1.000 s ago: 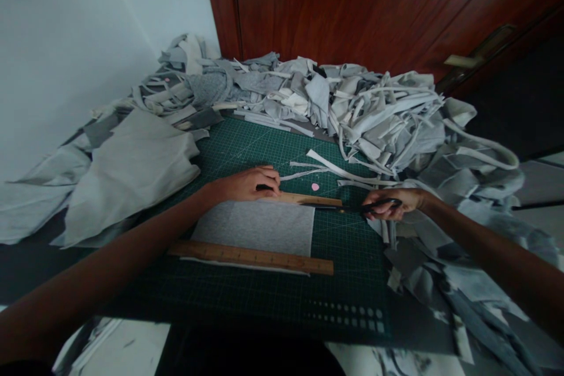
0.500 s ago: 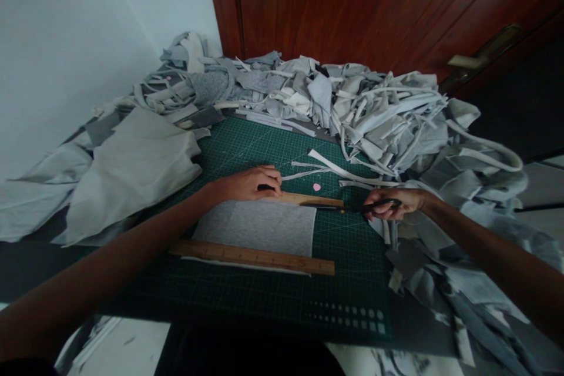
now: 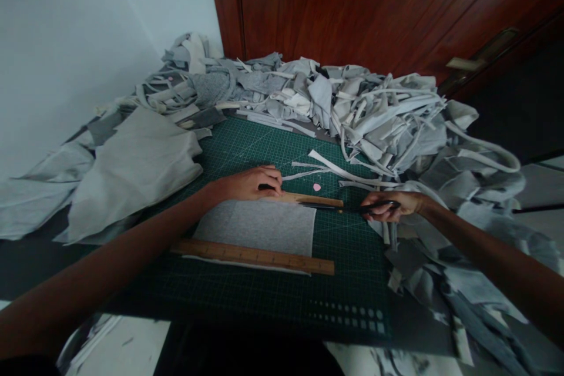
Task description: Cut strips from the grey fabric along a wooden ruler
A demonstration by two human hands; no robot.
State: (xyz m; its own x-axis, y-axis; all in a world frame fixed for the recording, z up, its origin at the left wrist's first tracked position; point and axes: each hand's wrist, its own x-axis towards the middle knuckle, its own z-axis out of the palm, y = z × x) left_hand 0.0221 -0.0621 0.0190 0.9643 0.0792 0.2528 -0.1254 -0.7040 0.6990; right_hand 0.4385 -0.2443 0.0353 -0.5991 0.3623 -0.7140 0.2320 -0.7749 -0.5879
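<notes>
Black-handled scissors (image 3: pixel 339 208) are in my right hand (image 3: pixel 388 205), its fingers closed through the loops. Their blades point left along the upper edge of a light grey cloth piece (image 3: pixel 259 226). My left hand (image 3: pixel 259 181) presses down at that edge with bent fingers. A small black thing (image 3: pixel 265 187) shows between its fingers; its kind is hidden. From beneath the left hand a wooden ruler (image 3: pixel 308 197) runs right, just beyond the blades. A second wooden ruler (image 3: pixel 264 257) lies across the cloth's near edge.
The cloth rests on a green cutting mat (image 3: pixel 348 279). Narrow fabric strips (image 3: pixel 348 173) and a pink chalk-like piece (image 3: pixel 316 187) lie beyond it. Heaped grey and white scraps (image 3: pixel 388 117) line the back and right. A larger pale cloth (image 3: pixel 136 170) lies left, near the wall.
The scissors and my right hand have shifted very slightly left. My left hand, the cloth and both rulers look unchanged.
</notes>
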